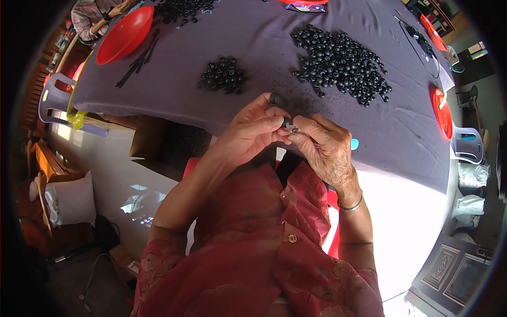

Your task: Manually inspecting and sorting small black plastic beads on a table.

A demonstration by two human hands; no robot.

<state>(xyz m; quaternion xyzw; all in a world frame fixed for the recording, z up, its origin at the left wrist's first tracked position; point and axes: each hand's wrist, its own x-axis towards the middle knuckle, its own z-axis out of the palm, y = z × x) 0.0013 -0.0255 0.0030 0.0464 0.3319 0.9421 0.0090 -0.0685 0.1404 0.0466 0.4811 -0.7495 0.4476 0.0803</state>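
My left hand (256, 129) is closed in a pinch on a small black round part (287, 121), in front of my chest at the table's near edge. A black cover (277, 99) sits on one of its fingertips. My right hand (325, 145) is closed round a small tool with a turquoise end (355, 144), which pokes out beside the palm. The tool's metal tip (292, 128) meets the black part between both hands; its exact kind is hidden by the fingers. Beyond my hands lie a small pile of black round parts (223, 75) and a larger pile (343, 61) to the right.
A purple-grey cloth (174, 79) covers the table. At the left are a red bowl (125, 36) and thin black sticks (138, 59). A red tray (442, 113) sits at the right edge, near a plastic chair (467, 143). Another person's arm (108, 18) shows at the far left.
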